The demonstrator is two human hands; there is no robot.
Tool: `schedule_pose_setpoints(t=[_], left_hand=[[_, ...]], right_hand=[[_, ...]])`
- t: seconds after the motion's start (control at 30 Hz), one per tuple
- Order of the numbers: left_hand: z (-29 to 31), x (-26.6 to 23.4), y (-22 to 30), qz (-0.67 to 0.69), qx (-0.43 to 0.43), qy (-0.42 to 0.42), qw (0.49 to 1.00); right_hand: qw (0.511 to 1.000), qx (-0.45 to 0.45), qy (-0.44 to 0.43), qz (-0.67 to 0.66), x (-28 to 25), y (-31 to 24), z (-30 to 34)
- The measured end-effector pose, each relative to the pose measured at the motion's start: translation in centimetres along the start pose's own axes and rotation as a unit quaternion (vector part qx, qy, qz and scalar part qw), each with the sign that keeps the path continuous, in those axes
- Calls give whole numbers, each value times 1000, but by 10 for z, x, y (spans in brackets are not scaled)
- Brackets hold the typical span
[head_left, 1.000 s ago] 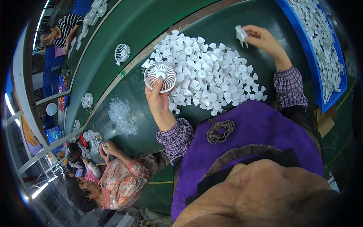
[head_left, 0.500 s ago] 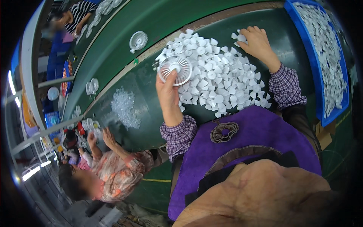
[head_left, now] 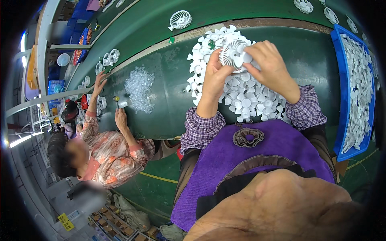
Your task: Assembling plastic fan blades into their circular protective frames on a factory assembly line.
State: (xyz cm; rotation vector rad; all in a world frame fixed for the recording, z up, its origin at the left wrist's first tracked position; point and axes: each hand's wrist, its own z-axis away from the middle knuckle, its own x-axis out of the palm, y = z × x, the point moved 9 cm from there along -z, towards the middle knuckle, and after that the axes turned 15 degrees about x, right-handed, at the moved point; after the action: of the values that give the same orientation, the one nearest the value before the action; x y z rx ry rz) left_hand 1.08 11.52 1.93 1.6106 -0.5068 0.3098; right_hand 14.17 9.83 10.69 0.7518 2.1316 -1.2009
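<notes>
Grip of left hand (head_left: 215,77) closed on round white ribbed plastic fan housing (head_left: 228,53); right hand (head_left: 272,66) pinching smooth white paddle-bladed plastic rotor (head_left: 242,57) at its face.

The round, slatted white plastic fan housing (head_left: 228,52) is looking totally plain, and the three-lobed white plastic fan blades (head_left: 245,103) are basically matching it. The smooth, flat worktop (head_left: 315,60) is going dark green, while the long plastic tray (head_left: 344,92) is popping bright blue. The puffy fabric sleeves (head_left: 307,105) are mixing dark purple and white checks, and the wide cloth apron (head_left: 281,138) is rocking solid purple. A co-worker's collared fabric shirt (head_left: 114,156) is sporting an orange, cream and grey print.
</notes>
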Motion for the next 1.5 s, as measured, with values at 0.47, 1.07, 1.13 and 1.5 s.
schedule_pose_setpoints(t=[0.47, 1.07, 1.13, 1.5], left_hand=[[7, -10, -2, -216, 89, -15, 972], [-30, -18, -3, -181, -4, -75, 981], [-56, -37, 3, -240, -9, -47, 970], [-198, -135, -29, -595, -79, -9, 799]], right_hand=[[980, 113, -24, -161, 1, 21, 9], [817, 368, -45, -442, 37, 177, -3], [839, 413, 47, -351, 34, 242, 12], [842, 422, 73, -330, 33, 251, 19]])
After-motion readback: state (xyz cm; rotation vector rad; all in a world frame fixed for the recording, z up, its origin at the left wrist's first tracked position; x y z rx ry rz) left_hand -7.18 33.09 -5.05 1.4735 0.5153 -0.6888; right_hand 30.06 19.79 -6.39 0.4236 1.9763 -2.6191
